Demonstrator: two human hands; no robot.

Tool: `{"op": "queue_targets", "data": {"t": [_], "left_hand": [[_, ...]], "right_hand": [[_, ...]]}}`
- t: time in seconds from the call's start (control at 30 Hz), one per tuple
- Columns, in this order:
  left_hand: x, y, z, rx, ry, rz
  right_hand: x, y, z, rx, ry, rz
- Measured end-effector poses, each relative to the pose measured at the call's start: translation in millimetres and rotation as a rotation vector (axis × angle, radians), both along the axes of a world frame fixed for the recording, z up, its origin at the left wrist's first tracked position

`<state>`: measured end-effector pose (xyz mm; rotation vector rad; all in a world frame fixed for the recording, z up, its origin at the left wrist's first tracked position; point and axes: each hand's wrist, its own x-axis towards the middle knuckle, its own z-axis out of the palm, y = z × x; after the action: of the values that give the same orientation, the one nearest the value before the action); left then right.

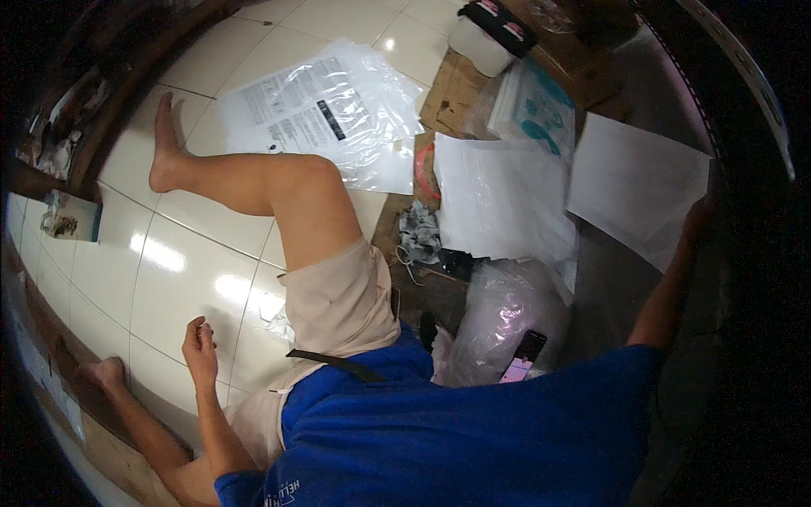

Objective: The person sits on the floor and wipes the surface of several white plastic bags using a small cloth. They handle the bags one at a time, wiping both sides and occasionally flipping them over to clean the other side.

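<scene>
My right hand (698,216), in dim light at the right, grips the edge of a white sheet (639,186), which hangs tilted. Just left of it lies a stack of white sheets (503,196), its edges a little uneven. My left hand (200,345) is raised over the tiled floor at the lower left, fingers loosely bent and a little apart, with nothing visible in it. Beyond my bent leg, printed sheets in clear plastic (329,106) are spread over the tiles.
A clear plastic bag (498,317) bulges beside my hip, with a phone (524,355) on it. Crumpled grey cloth (420,230) lies near the stack. Farther back are a clear plastic packet with teal marks (541,106) and a white container with a black top (486,42). A small box (72,215) stands left.
</scene>
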<state>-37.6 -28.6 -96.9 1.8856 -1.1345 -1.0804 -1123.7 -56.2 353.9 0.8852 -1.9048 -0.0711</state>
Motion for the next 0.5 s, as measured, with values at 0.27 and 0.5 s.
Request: {"op": "queue_targets", "data": {"t": [0.27,0.5], "left_hand": [[-29,26,-1,0.124,0.002,-0.053],[-37,27,25,0.046,-0.149,-0.074]], "right_hand": [[256,-102,-170,0.193,-0.462,-0.036],[307,-128,-335,0.405,-0.768,-0.115]]}}
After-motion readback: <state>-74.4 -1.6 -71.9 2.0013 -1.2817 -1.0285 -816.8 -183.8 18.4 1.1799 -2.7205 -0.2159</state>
